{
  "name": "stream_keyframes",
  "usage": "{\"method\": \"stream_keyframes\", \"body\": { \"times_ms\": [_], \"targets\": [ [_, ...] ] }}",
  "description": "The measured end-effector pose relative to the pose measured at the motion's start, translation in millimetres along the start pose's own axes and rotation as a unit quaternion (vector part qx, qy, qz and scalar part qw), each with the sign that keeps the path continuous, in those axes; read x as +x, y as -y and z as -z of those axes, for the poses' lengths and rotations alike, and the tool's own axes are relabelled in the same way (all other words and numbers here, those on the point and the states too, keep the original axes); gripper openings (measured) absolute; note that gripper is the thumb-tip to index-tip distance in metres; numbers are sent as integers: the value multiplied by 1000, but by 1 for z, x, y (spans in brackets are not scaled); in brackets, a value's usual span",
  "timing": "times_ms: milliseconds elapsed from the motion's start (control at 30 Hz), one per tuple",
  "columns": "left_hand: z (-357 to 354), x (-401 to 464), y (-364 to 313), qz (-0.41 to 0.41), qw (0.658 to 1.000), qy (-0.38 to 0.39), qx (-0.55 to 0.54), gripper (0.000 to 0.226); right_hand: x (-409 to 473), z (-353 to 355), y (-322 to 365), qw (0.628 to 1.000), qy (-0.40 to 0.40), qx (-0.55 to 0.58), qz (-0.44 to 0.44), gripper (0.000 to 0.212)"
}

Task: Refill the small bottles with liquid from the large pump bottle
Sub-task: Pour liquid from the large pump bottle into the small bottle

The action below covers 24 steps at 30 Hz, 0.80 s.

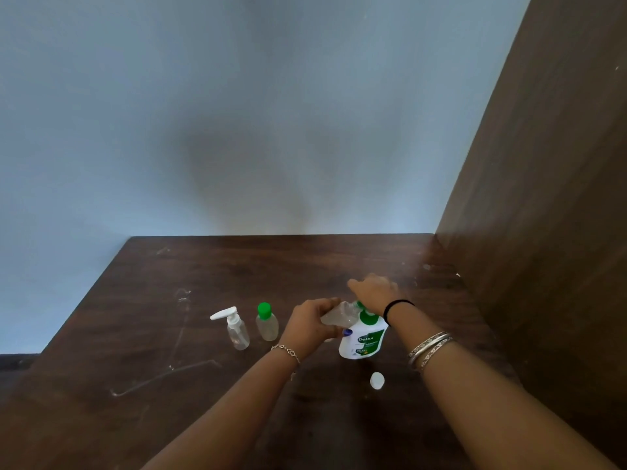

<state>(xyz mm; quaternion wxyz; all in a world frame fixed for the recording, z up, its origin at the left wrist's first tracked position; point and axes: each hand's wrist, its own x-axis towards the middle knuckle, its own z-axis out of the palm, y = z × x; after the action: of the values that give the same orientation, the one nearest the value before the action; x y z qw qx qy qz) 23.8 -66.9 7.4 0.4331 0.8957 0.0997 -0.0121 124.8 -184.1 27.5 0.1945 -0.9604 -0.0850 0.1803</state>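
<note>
The large white and green pump bottle (363,338) stands on the dark wooden table (169,334). My right hand (373,291) rests on top of its pump head, which it hides. My left hand (314,322) grips a small clear bottle (339,315), tilted with its mouth toward the pump's spout. A loose white cap (377,380) lies on the table in front of the large bottle. Left of my hands stand a small clear bottle with a green cap (267,322) and a small clear bottle with a white pump (234,329).
A brown wooden panel (543,198) rises along the table's right side. A pale blue wall (237,113) stands behind the table. The table's left edge runs diagonally, with floor beyond it.
</note>
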Motion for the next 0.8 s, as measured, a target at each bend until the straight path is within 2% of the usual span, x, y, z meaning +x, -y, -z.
{"method": "stream_keyframes", "body": {
  "times_ms": [200, 433, 633, 800],
  "targets": [
    [0, 1, 2, 3, 1000, 1, 8, 62, -8, -2, -2, 999, -53, -10, -1, 34],
    [0, 0, -1, -1, 1000, 0, -1, 62, -6, 4, -1, 1000, 2, -29, 9, 35],
    [-1, -1, 2, -2, 1000, -2, 2, 61, -8, -4, -3, 998, -59, -2, 2, 38],
    [-2, 0, 0, 1, 1000, -1, -15, 63, -4, 3, -1, 1000, 5, -16, 5, 36]
  ]
}}
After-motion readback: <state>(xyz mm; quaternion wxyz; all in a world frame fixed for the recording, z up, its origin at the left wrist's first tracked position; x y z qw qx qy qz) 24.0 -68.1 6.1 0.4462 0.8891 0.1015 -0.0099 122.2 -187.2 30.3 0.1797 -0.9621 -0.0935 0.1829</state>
